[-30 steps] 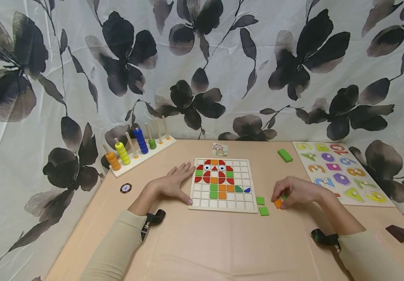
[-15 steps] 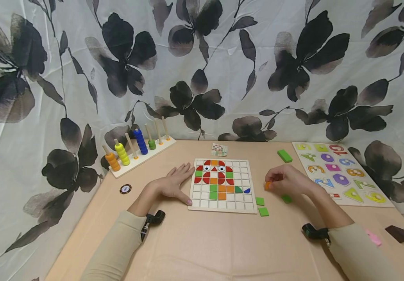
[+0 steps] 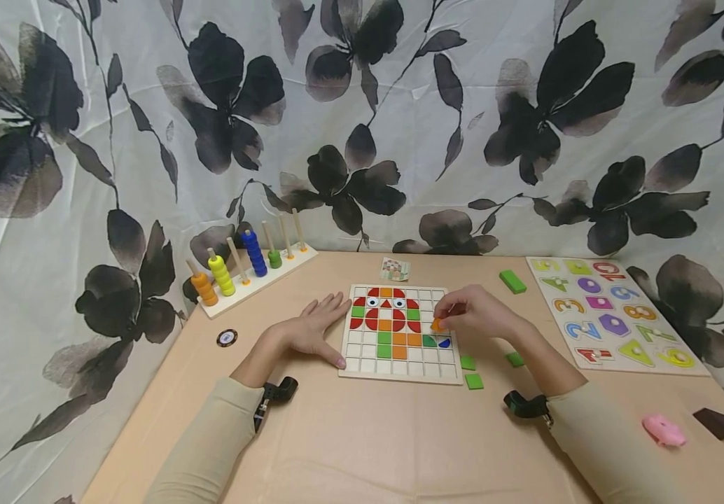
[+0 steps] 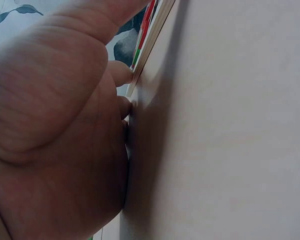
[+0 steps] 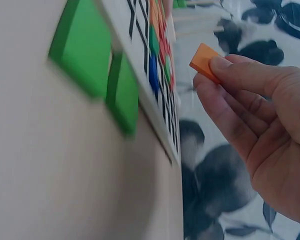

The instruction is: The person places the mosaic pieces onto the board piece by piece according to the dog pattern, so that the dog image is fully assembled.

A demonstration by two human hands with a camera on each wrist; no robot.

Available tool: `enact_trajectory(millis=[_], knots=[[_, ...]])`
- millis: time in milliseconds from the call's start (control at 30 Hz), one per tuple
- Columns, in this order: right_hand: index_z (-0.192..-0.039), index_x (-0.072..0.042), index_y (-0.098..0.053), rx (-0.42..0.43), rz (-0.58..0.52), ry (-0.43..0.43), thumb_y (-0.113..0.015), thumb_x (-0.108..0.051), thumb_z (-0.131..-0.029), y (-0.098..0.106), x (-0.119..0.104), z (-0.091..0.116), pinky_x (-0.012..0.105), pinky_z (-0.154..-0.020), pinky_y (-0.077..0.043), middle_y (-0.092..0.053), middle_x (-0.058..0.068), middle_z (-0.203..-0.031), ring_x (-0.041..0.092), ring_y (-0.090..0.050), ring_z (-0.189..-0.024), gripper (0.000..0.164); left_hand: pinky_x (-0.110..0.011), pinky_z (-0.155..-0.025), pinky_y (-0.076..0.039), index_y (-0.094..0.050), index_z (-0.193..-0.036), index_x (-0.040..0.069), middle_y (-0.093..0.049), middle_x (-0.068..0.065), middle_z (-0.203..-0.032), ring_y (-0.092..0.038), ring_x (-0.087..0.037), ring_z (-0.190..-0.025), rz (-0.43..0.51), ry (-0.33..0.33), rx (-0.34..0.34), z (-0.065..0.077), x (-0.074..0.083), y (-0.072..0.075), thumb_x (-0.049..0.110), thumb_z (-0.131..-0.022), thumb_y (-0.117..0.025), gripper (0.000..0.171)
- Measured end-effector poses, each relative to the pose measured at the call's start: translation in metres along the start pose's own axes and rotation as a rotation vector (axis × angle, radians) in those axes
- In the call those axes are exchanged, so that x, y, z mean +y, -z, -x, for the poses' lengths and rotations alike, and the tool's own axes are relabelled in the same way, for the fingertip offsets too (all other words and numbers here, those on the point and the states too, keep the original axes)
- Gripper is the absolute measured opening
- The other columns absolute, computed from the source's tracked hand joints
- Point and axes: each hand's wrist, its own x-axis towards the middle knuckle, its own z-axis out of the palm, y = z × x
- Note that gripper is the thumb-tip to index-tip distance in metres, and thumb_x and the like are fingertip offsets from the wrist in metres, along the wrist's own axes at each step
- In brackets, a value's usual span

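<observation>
A white gridded mosaic board (image 3: 362,366) lies on the table, partly filled with red, orange, green and blue tiles that include two eye pieces. My left hand (image 3: 308,330) rests spread on the table, its thumb and fingertips at the board's left edge. Between thumb and fingers, my right hand (image 3: 482,313) pinches an orange square tile (image 5: 206,61), held over the board's right side. That hand covers part of the board's right edge in the head view. Two green square tiles (image 3: 474,381) (image 5: 122,97) lie beside the board's lower right corner.
Another green tile (image 3: 514,359) and a green block (image 3: 512,281) lie to the right. A number puzzle board (image 3: 589,297), a pink object (image 3: 664,430) and a dark wedge (image 3: 722,423) are farther right. At left are a peg stacker (image 3: 261,281) and a round chip (image 3: 226,338); a small picture card (image 3: 395,269) lies behind.
My right hand has picked up the orange tile from the table and carried it left over the board, uncovering a green tile. My left hand has stayed in place.
</observation>
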Motion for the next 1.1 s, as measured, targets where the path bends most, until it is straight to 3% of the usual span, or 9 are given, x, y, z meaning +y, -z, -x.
enact_trajectory(millis=[233, 500, 1100], knots=[[-0.095, -0.013, -0.075, -0.121, 0.002, 0.021, -0.075, -0.010, -0.084, -0.023, -0.019, -0.017, 0.027, -0.069, -0.053, -0.069, -0.005, -0.086, 0.017, -0.059, -0.077, 0.012, -0.049, -0.117, 0.005, -0.005, -0.156, 0.018, 0.007, -0.011, -0.161, 0.010, -0.028, -0.147, 0.003, 0.004, -0.007, -0.001, 0.001, 0.001, 0.074, -0.062, -0.072, 0.129], [-0.093, -0.016, -0.074, -0.219, 0.002, 0.050, -0.076, -0.011, -0.082, -0.038, -0.024, -0.021, 0.027, -0.069, -0.054, -0.071, -0.005, -0.086, 0.013, -0.061, -0.075, 0.013, -0.050, -0.117, 0.005, -0.006, -0.156, 0.016, 0.005, -0.014, -0.161, 0.008, -0.031, -0.147, -0.023, -0.014, 0.009, -0.004, -0.003, 0.002, 0.076, -0.061, -0.070, 0.130], [-0.094, -0.016, -0.075, -0.217, 0.152, 0.071, -0.077, -0.014, -0.082, -0.047, -0.031, -0.020, 0.023, -0.068, -0.052, -0.069, -0.006, -0.088, 0.011, -0.057, -0.078, 0.012, -0.049, -0.117, 0.005, -0.005, -0.156, 0.018, 0.006, -0.011, -0.161, 0.009, -0.027, -0.147, 0.005, 0.003, -0.002, -0.003, -0.002, 0.001, 0.076, -0.060, -0.071, 0.130]])
